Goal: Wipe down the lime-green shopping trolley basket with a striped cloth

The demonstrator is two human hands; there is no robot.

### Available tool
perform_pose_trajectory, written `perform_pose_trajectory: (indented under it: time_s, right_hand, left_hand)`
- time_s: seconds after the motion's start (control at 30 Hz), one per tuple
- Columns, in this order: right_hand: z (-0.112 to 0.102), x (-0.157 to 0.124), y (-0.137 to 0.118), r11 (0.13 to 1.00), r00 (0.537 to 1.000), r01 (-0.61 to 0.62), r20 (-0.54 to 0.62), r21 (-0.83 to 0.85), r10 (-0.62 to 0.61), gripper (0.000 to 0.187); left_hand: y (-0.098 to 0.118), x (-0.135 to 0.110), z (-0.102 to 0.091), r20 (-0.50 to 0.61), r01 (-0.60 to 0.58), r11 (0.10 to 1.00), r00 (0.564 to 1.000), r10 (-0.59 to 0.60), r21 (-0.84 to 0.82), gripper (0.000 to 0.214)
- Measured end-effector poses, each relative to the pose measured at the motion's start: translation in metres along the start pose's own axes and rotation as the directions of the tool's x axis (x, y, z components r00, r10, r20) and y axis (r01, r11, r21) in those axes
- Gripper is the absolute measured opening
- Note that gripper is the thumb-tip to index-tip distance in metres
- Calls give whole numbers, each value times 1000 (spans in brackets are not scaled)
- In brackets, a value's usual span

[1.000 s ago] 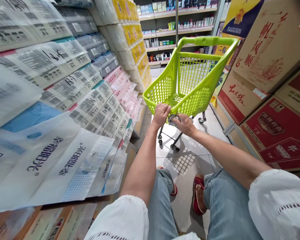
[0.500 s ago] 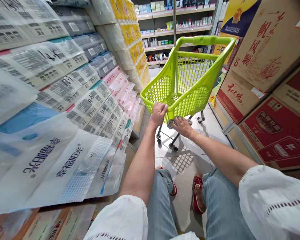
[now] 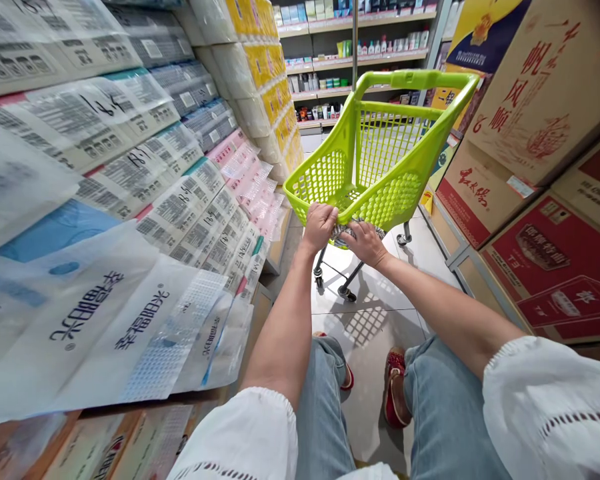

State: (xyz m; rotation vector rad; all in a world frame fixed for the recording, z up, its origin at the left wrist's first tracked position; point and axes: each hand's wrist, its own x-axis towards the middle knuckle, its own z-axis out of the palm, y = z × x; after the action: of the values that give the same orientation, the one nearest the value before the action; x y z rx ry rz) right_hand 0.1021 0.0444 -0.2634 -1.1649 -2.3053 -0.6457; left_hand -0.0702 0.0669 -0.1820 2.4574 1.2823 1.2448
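lime-green cart [image 3: 325, 177] stands centre frame on pale floor tiles, between stacked tissue packs [image 3: 130, 167] at left and red-printed cartons [image 3: 530, 100] at right. left hand [image 3: 320, 225] is curled closed over the cart's near rim. right hand [image 3: 366, 241], just beside it, has its fingers folded on a grey patterned cloth [image 3: 344, 231] pressed against that same rim.

Floor [image 3: 380, 300]: pale glossy tiles, a narrow aisle. Green cart [image 3: 380, 180] stands on it on small castors and casts a grid shadow. Two red shoes [image 3: 394, 393] are planted on the tiles, near side. Cartons [image 3: 555, 267] are stacked along the right edge. On the left, wrapped tissue packs [image 3: 130, 167] are piled on a low shelf [image 3: 280, 243]. Far shelves [image 3: 330, 63] carry small bottles.
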Motion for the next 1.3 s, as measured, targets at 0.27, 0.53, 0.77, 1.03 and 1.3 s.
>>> perform_pose_trajectory:
  time_s: [0.27,0.53,0.77,1.03,1.3]
  right_hand:
    - [-4,-4,-1,998,998,66,11,10,-66,27]
    - [-20,15,-2,996,995,-63,80,65,58,30]
    - [-27,2,10,977,987,6,158,212,-40,32]
    - [-80,49,36,890,902,-334,-169,311,397,37]
    - [-74,78,36,863,933,-351,55,363,356,30]
  left_hand:
    - [-2,-1,0,-6,1,1000,1000,-1,7,40]
    - [-3,0,1,10,25,999,1000,-25,30,39]
    - [-5,-1,-4,-4,68,997,998,-68,45,36]
    - [34,7,9,-57,77,979,996,-67,188,28]
    - [25,8,34,-82,164,969,985,-151,183,23]
